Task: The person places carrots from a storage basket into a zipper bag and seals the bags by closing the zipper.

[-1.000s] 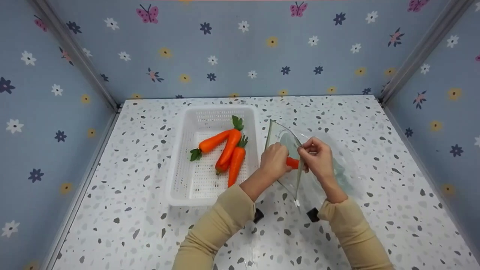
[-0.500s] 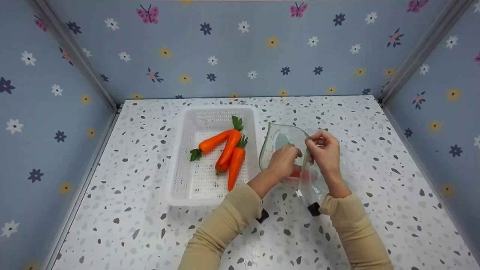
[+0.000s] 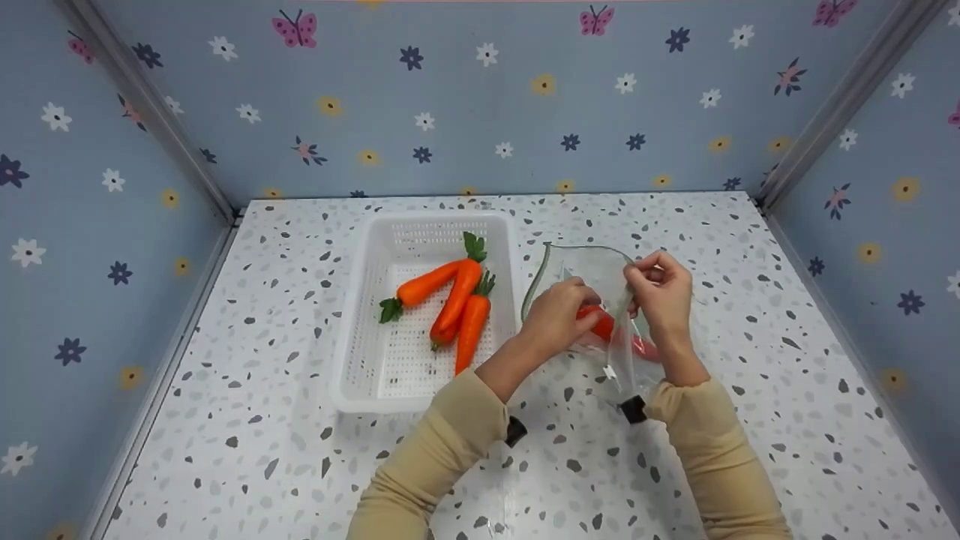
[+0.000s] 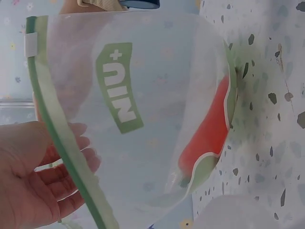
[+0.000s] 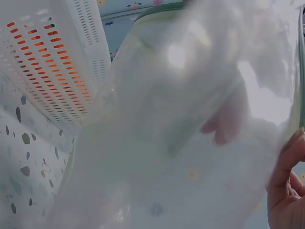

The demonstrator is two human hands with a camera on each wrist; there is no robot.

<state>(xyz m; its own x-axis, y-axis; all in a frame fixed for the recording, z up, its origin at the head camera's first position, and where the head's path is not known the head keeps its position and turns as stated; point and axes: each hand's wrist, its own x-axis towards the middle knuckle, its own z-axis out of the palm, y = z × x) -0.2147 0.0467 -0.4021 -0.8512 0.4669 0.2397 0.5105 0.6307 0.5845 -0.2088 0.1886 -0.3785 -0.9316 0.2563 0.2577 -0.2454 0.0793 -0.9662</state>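
My right hand [image 3: 664, 296] pinches the rim of the clear bag [image 4: 157, 95], right of centre in the head view. My left hand [image 3: 555, 313] reaches in at the mouth; its fingers look loosely bent and, as far as the left wrist view shows, they hold nothing. A carrot [image 4: 209, 126] lies in the bag, on the right of that same view.

What could go wrong, I think: the bag is soft and held firmly only by one pinch, so if this pinch slips, the mouth may fall together around my left wrist. If I pull out with bent knuckles, they may catch the rim and drag the bag, or the carrot, along. The black block [image 3: 633, 409] at my right cuff, close to the bag's lower part, may also snag the film.

For edges: the basket [image 3: 382, 406] with more carrots [image 3: 473, 330] stands just beside the bag, so leftward room is tight. The speckled table [image 3: 757, 330] gives me free space at the right of the frame.
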